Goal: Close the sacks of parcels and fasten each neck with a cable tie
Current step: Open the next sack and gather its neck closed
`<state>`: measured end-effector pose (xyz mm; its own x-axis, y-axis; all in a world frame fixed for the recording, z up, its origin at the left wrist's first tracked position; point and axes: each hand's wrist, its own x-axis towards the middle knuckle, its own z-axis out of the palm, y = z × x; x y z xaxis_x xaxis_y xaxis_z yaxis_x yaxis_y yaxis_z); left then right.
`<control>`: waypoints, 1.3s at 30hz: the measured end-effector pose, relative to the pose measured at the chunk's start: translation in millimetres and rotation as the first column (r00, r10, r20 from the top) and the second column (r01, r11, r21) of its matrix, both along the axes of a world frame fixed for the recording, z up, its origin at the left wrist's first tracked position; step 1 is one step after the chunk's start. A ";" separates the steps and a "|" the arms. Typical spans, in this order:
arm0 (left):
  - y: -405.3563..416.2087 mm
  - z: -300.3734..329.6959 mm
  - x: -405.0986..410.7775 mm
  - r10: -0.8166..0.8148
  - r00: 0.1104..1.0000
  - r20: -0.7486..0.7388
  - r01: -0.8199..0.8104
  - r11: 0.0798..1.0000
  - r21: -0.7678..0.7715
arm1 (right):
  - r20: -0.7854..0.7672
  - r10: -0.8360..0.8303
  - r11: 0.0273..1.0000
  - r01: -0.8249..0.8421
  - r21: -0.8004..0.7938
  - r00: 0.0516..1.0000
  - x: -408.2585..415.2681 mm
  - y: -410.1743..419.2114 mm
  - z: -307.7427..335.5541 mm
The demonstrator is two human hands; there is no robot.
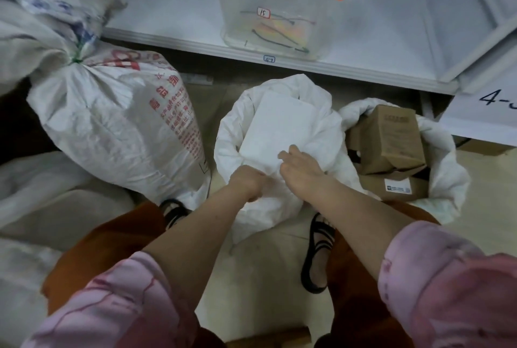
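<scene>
Down by the floor, we have both hands at the near rim of one open white sack [235,129]: our left hand [247,182] is curled tight around a fold of its edge, and our right hand [300,168] pinches the fabric just beside it, fingertips [285,155] touching the one white parcel [275,126] lying just beyond them inside. To the right of our fingers a second open sack [444,157] holds at least two brown cartons [391,137]. To the left lies one closed sack with red print [117,129], its neck cinched by a green cable tie [75,60]. Well beyond our fingers, on the white shelf [173,11], one clear bin [274,6] holds several loose cable ties [275,31]; we cannot count them surely.
</scene>
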<state>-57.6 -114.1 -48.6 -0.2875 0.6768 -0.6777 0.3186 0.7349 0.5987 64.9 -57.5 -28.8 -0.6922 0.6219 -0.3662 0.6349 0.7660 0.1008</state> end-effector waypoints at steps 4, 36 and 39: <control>8.8 -7.5 -18.4 -0.080 0.832 -0.549 0.172 0.978 0.119 | 0.083 0.069 0.997 -0.066 -0.035 0.994 -3.9 2.7 -12.8; 27.8 -22.6 -30.7 -0.779 0.451 -0.437 0.692 0.614 -0.380 | 0.168 -0.178 0.971 0.201 -0.132 0.970 23.2 -4.5 -33.0; 36.3 -25.7 -25.0 -0.624 0.477 -0.619 0.643 0.728 -0.238 | 0.100 -0.167 0.959 0.185 -0.213 0.981 13.8 -10.0 -26.0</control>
